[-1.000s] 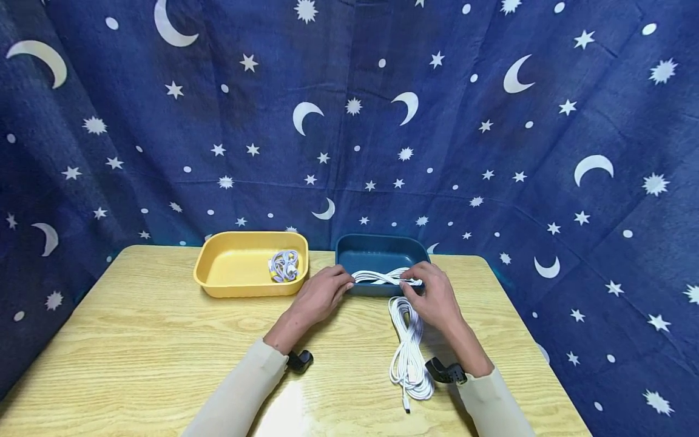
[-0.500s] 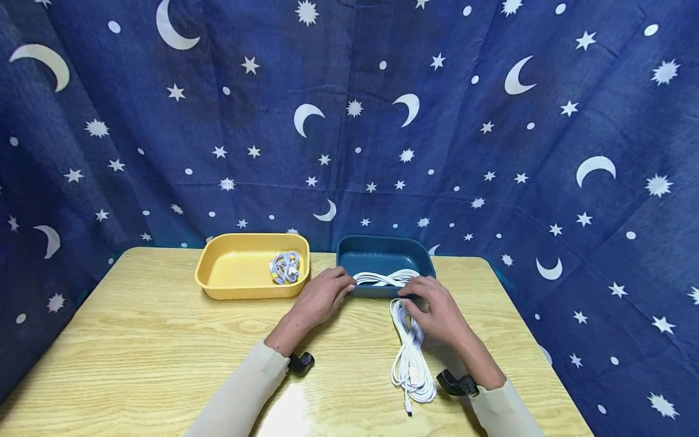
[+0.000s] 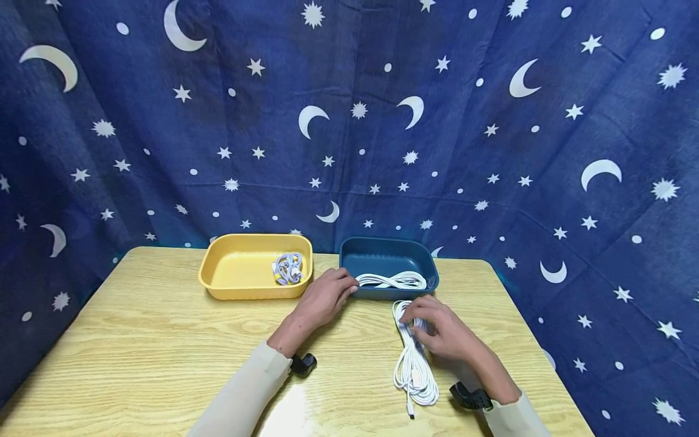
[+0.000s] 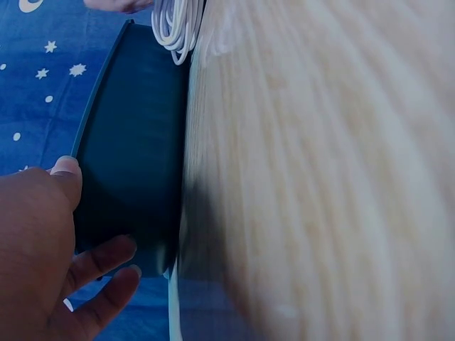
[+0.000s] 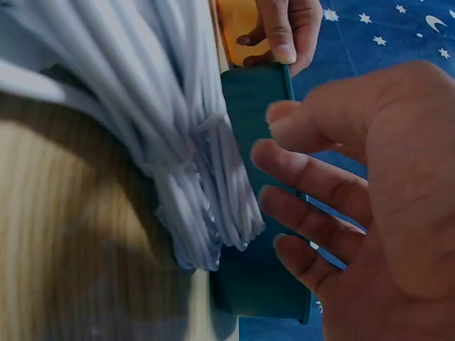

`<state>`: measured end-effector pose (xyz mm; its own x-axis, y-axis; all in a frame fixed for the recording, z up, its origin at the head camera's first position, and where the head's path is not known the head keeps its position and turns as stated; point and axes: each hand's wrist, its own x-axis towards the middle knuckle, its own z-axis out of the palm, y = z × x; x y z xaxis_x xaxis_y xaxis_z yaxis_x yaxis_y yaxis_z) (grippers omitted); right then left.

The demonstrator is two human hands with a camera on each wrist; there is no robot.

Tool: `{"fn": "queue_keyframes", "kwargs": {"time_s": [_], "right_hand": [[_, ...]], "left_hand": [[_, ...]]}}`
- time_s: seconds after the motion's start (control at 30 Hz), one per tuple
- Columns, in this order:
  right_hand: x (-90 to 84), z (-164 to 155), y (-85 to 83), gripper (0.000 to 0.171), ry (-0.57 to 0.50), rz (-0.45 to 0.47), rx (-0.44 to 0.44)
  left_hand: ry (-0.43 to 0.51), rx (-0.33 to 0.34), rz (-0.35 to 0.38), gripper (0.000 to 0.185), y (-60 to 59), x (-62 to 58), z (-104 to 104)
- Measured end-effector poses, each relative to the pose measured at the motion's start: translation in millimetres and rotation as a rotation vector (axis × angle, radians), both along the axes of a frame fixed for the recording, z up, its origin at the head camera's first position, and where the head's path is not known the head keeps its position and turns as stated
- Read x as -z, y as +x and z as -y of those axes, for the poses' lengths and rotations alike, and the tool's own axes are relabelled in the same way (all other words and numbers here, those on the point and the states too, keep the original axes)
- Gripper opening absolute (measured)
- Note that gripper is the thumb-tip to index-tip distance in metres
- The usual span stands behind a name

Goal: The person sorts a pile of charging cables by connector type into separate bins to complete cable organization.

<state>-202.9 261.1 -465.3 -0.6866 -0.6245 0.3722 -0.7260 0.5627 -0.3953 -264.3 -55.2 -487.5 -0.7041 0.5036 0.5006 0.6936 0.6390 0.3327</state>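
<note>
We note cords [image 3: 287, 269] in yellow box [image 3: 246, 294] and blue box [image 3: 388, 294], whose rim our left grip [image 3: 326, 295] pinches; our right grip [image 3: 445, 331], loosely parted, empty, hangs over the white bundle [image 3: 413, 358], unboxed on the worktop [image 3: 164, 334].

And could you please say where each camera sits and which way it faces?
Head: on the head, facing forward and down at the yellow bin and blue bin; left hand, right hand and sleeves show.
Left wrist: on that wrist, facing the blue bin's wall; both hands show.
Right wrist: on that wrist, facing the white cable bundle; both hands show.
Both wrist views share the blue bin.
</note>
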Motion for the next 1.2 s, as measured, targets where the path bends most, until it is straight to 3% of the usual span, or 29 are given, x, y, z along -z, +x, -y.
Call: {"fn": "queue_keyframes", "kwargs": {"time_s": [0.17,0.27,0.63,1.2], "right_hand": [[2.8,-4,4.3,0.034,0.071,0.085,-0.008],[4.8,-7,4.9,0.035,0.088,0.084,-0.042],[7.9,-13,3.0,0.040,0.078,0.013,-0.198],[20.3,-5,0.4,0.031,0.023,-0.050,-0.254]], "left_hand": [[-0.005,-0.001,0.004,0.019,-1.6,1.1,0],[-0.014,-0.002,0.005,0.022,-2.0,1.5,0],[-0.006,-0.003,0.007,0.020,-0.4,-0.9,1],[0.010,-0.001,-0.012,0.020,-0.1,3.3,-2]]}}
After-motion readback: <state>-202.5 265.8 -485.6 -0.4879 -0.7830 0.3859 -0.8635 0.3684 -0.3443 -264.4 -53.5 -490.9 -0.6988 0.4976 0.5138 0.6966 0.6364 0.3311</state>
